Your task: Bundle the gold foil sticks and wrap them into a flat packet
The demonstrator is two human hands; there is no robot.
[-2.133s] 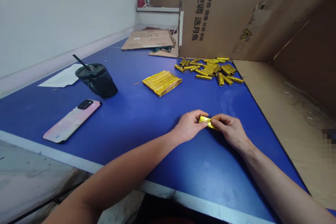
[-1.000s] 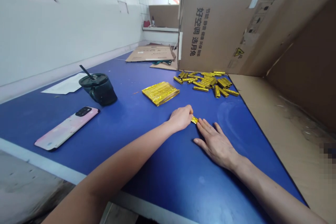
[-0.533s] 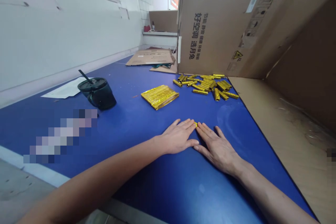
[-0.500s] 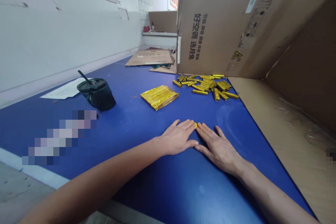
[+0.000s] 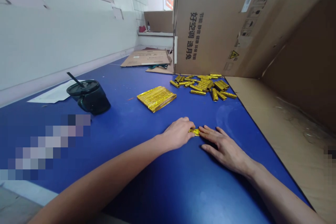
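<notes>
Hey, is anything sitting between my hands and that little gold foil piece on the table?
Nothing visible is in the way: the small gold foil strip lies on the blue tabletop between the left hand and the right hand, with the left hand against it and the right fingertips just beside it.

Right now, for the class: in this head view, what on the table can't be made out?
Head view only:
The gold foil piece: the left hand covers its left end, so its full length is hidden.
The pixelated patch: blur hides the object there.
The dark cup: its dark wall hides its contents.
</notes>
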